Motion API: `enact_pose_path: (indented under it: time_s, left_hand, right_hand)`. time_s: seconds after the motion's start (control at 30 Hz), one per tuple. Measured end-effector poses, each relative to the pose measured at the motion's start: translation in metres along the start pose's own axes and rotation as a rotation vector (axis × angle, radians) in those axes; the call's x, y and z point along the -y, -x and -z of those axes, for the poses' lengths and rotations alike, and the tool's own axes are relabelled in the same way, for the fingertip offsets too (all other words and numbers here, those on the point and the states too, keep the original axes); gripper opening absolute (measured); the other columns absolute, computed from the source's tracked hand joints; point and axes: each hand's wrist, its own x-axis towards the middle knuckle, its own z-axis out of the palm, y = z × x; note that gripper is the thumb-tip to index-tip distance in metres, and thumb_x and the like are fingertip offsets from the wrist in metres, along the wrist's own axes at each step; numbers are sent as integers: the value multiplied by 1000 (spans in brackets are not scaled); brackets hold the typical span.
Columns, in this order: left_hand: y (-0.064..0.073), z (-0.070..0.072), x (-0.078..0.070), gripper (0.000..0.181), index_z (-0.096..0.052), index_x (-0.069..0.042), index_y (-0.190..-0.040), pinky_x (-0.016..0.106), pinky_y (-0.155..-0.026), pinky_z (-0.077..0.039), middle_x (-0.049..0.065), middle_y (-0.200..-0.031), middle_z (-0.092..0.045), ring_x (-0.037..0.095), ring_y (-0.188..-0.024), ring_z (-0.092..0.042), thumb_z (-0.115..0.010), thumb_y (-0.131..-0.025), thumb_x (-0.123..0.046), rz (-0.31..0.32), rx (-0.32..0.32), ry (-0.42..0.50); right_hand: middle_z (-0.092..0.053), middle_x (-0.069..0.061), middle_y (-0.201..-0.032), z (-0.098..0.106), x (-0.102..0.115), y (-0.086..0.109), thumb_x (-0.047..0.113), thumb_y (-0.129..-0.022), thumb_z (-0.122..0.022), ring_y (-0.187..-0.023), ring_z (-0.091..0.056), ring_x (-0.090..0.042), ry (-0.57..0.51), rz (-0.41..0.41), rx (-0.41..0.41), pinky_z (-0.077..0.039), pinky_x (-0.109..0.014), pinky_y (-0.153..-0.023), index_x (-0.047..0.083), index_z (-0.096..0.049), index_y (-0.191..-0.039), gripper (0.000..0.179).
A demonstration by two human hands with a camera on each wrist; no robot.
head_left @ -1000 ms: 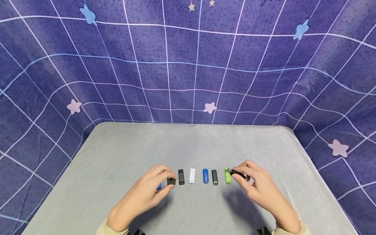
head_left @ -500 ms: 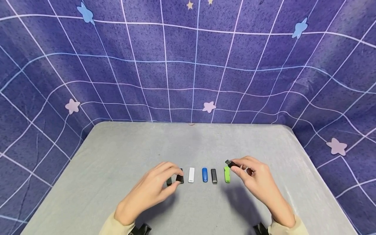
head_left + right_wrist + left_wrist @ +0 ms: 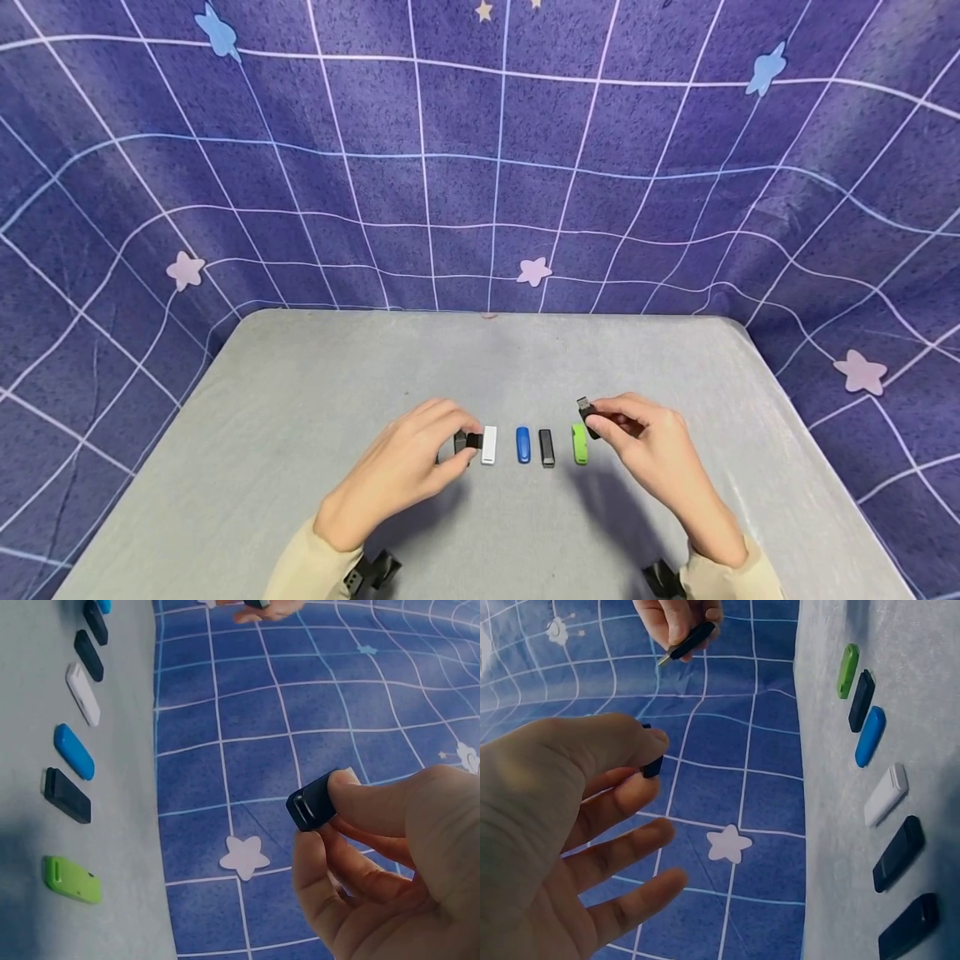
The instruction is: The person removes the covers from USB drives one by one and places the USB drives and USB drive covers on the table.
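Observation:
In the head view my right hand (image 3: 652, 454) pinches a black USB stick (image 3: 590, 421) above the table, its bare metal plug pointing up and away. My left hand (image 3: 401, 467) holds a small black cap (image 3: 652, 765) between thumb and forefinger; in the left wrist view the other fingers spread loosely. The two hands are apart. Below them lies a row of USB sticks: a white one (image 3: 489, 446), a blue one (image 3: 522, 445), a black one (image 3: 547, 448) and a green one (image 3: 580, 445). The left hand mostly covers the row's left end in the head view.
Past the white stick, the right wrist view shows two more black sticks (image 3: 88, 656) and a blue one (image 3: 106, 606) at the row's far end. A grey cloth covers the table (image 3: 360, 358). Behind it hangs a purple curtain (image 3: 465, 192) with grid lines and stars.
My left hand has moved right with the cap, from the row's left end to near the white stick. My right hand has risen slightly and turned the USB stick's plug more upward.

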Motion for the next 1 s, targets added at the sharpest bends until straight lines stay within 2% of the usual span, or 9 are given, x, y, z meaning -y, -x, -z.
enact_pose_path:
  time_s: [0.17, 0.3, 0.4, 0.63, 0.8, 1.0]
  left_hand:
    - [-9, 2, 4, 23, -72, -16, -109, 33, -86, -58, -6, -109, -71, 13, -102, -66, -80, -87, -18, -6, -13, -25]
    - [-17, 4, 6, 33, -71, -12, -120, 33, -82, -58, -4, -106, -72, 14, -100, -67, -79, -89, -18, -22, -47, -21]
    - [-24, 5, 7, 37, -69, -10, -125, 33, -84, -58, -3, -108, -74, 15, -101, -68, -78, -90, -18, -28, -59, -18]
    - [-43, 6, 5, 19, -73, -15, -110, 33, -88, -58, -4, -108, -73, 15, -102, -67, -77, -92, -20, -32, -30, -30]
    - [-58, 6, 5, 18, -73, -16, -109, 33, -86, -58, -4, -110, -72, 15, -102, -66, -76, -92, -19, -21, -11, -35]
    - [-74, 3, 3, 15, -74, -16, -109, 33, -86, -57, -4, -108, -73, 16, -100, -67, -74, -94, -19, -51, -40, -64]
  right_hand:
    - [-77, -1, -89, 0, 1, -4, 6, -87, -82, -71, -66, -2, -20, -20, -6, -54, -15, -64, 6, -80, -101, 14]
    - [-78, -4, -87, 2, 0, -8, 7, -88, -81, -70, -66, 0, -24, -48, -15, -53, -15, -63, 6, -79, -104, 16]
    - [-78, -5, -87, 5, 0, -13, 8, -88, -81, -71, -67, 1, -21, -70, -26, -53, -14, -64, 6, -79, -104, 16]
    - [-77, -10, -86, 13, 1, -26, 11, -89, -81, -73, -66, 4, -17, -124, -65, -52, -11, -68, 4, -77, -103, 16]
    - [-76, -14, -88, 19, 1, -34, 10, -91, -79, -73, -66, 4, -45, -122, -85, -52, -11, -69, 2, -76, -104, 16]
    - [-76, -15, -87, 21, -1, -39, 10, -91, -79, -73, -66, 4, -53, -115, -99, -53, -10, -68, 2, -77, -104, 16]
